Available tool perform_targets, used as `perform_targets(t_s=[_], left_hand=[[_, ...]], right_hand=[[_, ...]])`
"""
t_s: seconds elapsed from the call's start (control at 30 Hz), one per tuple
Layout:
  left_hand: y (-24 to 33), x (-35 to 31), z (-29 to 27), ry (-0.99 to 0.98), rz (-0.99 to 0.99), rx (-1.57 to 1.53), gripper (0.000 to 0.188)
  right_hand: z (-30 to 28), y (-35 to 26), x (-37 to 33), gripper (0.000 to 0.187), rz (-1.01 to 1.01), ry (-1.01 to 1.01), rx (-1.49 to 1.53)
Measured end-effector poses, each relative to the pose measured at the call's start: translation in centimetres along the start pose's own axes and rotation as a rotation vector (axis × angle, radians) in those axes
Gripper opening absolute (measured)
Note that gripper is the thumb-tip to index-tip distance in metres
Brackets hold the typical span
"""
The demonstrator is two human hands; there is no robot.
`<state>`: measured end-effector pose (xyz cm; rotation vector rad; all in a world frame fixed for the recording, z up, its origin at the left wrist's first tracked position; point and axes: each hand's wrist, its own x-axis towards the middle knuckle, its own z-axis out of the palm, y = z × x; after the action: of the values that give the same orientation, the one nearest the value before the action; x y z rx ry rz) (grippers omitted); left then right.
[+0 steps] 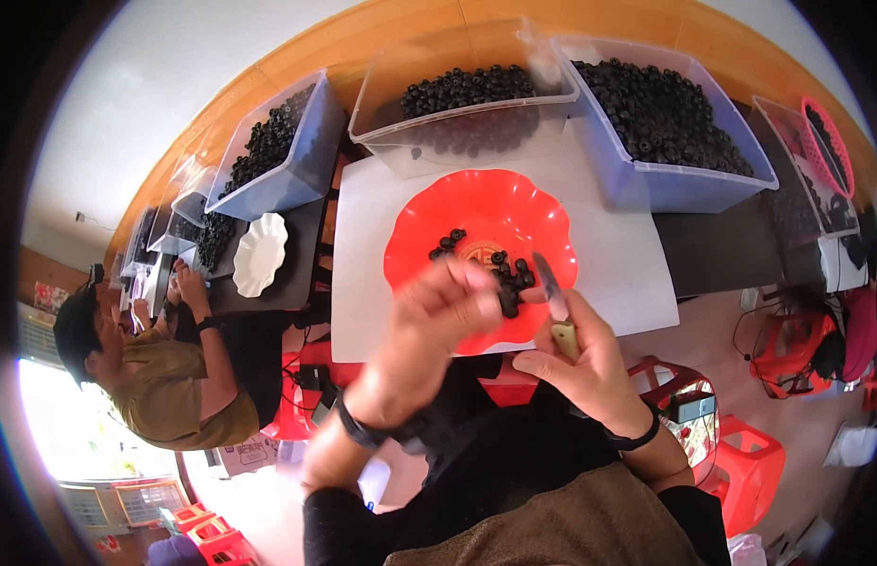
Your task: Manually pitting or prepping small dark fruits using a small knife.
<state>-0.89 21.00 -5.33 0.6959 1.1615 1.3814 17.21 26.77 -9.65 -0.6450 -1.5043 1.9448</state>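
Observation:
My right hand (594, 363) is closed round the yellowish handle of a small knife (565, 341). Its blade points up and away over the right side of a red scalloped plate (429, 212). My left hand (438, 311) hovers over the near left part of that plate, smeared by motion, so I cannot make out whether its fingers hold anything. Small round black pieces (514, 275) lie loosely in the plate, partly behind my left hand. A few more black pieces (448, 243) sit farther left in it. The plate rests on a white sheet (636, 274) on the table.
Behind the plate stand a clear bin (457, 146) and a bluish bin (684, 184), both holding many black pieces. Another bluish bin (301, 160) and a white scalloped dish (260, 255) are to the left, where a co-worker (183, 387) sits. A red stool (740, 472) stands at right.

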Motion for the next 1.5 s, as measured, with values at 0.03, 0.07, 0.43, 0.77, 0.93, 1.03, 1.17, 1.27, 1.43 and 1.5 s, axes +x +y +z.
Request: perform_targets(t_s=[0.03,0.07,0.43,0.77,0.93,1.03,1.17,1.27,1.43,1.5], left_hand=[[1.6,1.5,0.0,0.018,0.049,0.034,0.013],[3.8,3.1,0.0,-0.018,0.128,0.072,0.010],[3.2,14.5,-3.3,-0.167,0.099,0.724,0.022],[-3.5,14.6,-4.2,-0.368,0.110,1.393,0.026],[-2.4,13.9,-3.8,-0.368,0.130,1.464,0.025],[-0.1,12.0,-4.0,-0.235,0.124,1.144,0.019],[1.6,6.8,-3.9,-0.093,-0.097,0.437,0.018],[0.5,2.4,-4.5,0.008,-0.184,-0.003,0.019],[-3.8,-1.3,-5.0,0.029,-0.062,-0.336,0.018],[-4.9,-1.8,-4.9,0.017,-0.043,-0.419,0.018]], right_hand=[[-0.4,-0.4,-0.2,0.044,-0.016,0.032,-0.053],[-0.6,-0.8,-0.4,0.047,-0.032,0.059,-0.103],[-3.9,0.2,-2.2,0.037,0.043,0.208,-0.079],[-4.2,0.9,-2.1,0.035,0.072,0.181,-0.114],[-3.6,1.1,-1.7,0.031,0.051,0.175,-0.154],[-3.6,1.1,-1.5,0.028,0.020,0.176,-0.199],[-2.6,1.5,-0.7,0.025,-0.214,0.213,-0.394],[-1.3,1.1,-0.2,0.026,-0.332,0.183,-0.599],[1.0,1.6,0.1,0.033,-0.445,0.138,-0.758],[1.6,1.5,0.2,0.034,-0.455,0.130,-0.798]])
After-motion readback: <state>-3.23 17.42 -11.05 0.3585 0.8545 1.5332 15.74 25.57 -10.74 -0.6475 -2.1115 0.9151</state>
